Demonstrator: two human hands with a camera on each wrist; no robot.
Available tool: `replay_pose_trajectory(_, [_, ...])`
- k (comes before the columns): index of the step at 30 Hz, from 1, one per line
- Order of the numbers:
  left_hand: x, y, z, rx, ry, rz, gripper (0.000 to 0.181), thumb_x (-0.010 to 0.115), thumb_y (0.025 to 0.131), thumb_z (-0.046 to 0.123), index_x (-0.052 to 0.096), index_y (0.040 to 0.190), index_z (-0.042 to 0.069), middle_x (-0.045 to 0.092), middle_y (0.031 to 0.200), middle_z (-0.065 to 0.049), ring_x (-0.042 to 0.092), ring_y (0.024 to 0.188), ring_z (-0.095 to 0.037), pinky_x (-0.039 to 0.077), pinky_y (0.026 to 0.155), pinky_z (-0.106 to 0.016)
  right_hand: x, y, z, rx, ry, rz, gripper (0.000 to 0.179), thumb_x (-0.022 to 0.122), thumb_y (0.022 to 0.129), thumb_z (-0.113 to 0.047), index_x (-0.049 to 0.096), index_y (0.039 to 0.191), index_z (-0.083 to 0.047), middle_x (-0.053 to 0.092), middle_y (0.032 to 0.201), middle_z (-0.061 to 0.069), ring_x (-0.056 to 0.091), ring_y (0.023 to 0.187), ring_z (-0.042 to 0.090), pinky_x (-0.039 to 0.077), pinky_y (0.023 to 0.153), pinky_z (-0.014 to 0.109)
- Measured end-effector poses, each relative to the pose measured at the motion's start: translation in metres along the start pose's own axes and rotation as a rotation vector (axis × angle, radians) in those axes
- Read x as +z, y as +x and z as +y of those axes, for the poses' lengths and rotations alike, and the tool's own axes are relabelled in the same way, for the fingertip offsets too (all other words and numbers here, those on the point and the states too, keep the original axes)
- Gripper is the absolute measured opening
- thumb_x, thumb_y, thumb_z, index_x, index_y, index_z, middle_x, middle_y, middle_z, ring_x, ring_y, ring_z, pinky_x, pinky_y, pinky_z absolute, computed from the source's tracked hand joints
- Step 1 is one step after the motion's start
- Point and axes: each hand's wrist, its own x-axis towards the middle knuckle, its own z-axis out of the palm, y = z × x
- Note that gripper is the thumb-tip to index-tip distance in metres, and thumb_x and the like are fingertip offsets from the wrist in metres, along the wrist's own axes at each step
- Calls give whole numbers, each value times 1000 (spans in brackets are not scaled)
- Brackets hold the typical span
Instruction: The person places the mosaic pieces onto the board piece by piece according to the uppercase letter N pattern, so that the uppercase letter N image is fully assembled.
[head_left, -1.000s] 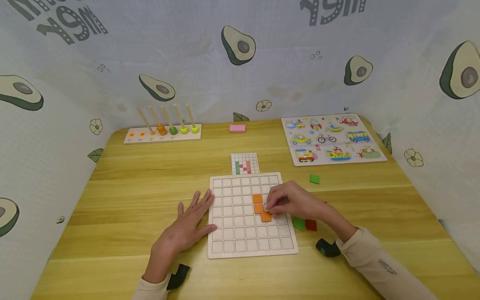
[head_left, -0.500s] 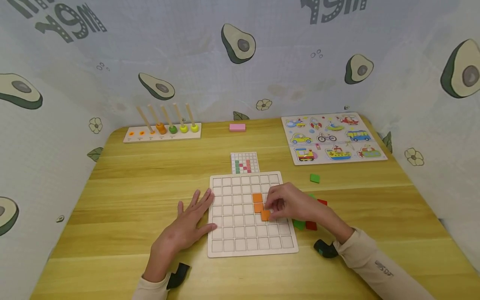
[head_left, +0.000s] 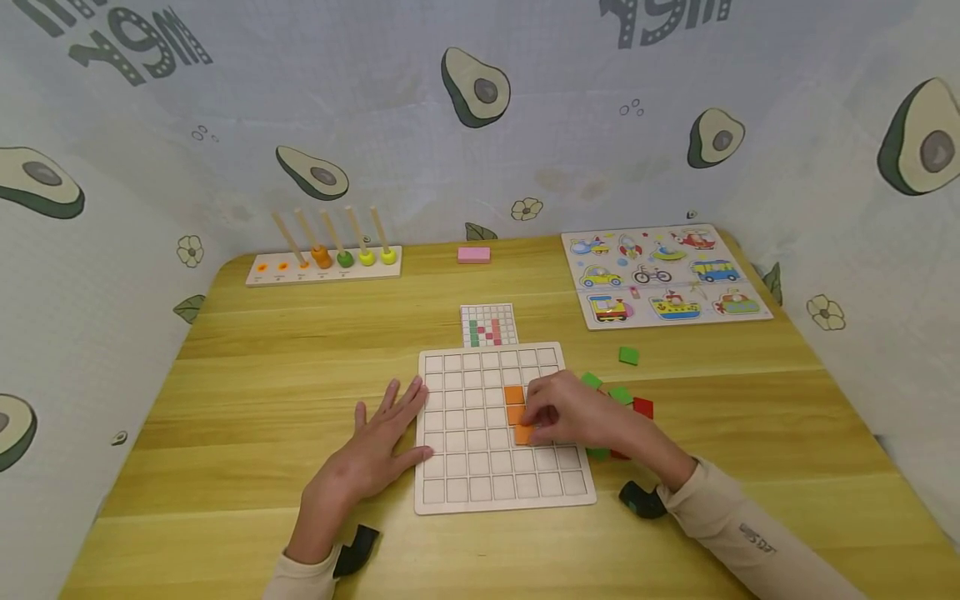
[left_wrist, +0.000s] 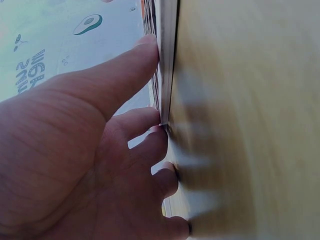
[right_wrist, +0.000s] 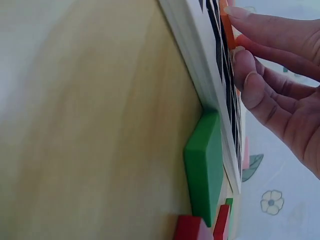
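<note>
A wooden grid board point(head_left: 465, 442) lies flat on the table with a column of orange tiles toward its right half. Two of these, the upper orange tile point(head_left: 513, 395) and the one below it point(head_left: 514, 415), lie in squares. My right hand point(head_left: 573, 410) pinches the lowest orange tile point(head_left: 522, 434) at the board's surface; the right wrist view shows thumb and fingertips on that orange tile point(right_wrist: 227, 27). My left hand point(head_left: 375, 458) rests with fingers spread along the board's left edge, its thumb point(left_wrist: 132, 67) touching the board point(left_wrist: 167, 60) in the left wrist view.
Right of the board lie loose green and red tiles, among them a red tile point(head_left: 642, 407) and a green tile point(head_left: 628, 356). A pattern card point(head_left: 487, 312) lies at the board's far edge. Farther back are a peg stand point(head_left: 345, 273), a pink block point(head_left: 474, 255) and a vehicle puzzle point(head_left: 637, 302).
My right hand has shifted slightly left, and the lowest orange tile has slid left, closer in line with the two above it. The left hand has stayed in place.
</note>
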Motion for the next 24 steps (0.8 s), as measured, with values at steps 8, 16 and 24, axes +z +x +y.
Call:
replay_pose_trajectory(8, [0, 0, 0, 2, -8, -1, 84, 72, 105, 23, 24, 171, 4, 12, 181, -8, -3, 167, -39, -13, 122, -76, 3, 3, -5, -13, -25, -6, 10, 91, 86, -6, 85, 94, -9, 62, 80, -5, 55, 72, 7, 48, 65, 20])
replay_pose_trajectory(16, [0, 0, 1, -2, -11, -4, 84, 72, 105, 23, 24, 172, 5, 12, 181, -8, -3, 167, -38, -14, 122, -75, 6, 2, -5, -34, -49, 5, 12, 92, 86, -7, 85, 96, -8, 65, 83, -4, 56, 71, 7, 49, 64, 20])
replay_pose_trajectory(24, [0, 0, 1, -1, -8, -1, 84, 72, 105, 22, 24, 171, 4, 12, 181, -8, -3, 167, -39, -13, 122, -76, 4, 1, -4, -31, -41, -5, 11, 91, 88, -10, 85, 97, -9, 66, 84, -5, 58, 73, 8, 50, 65, 20])
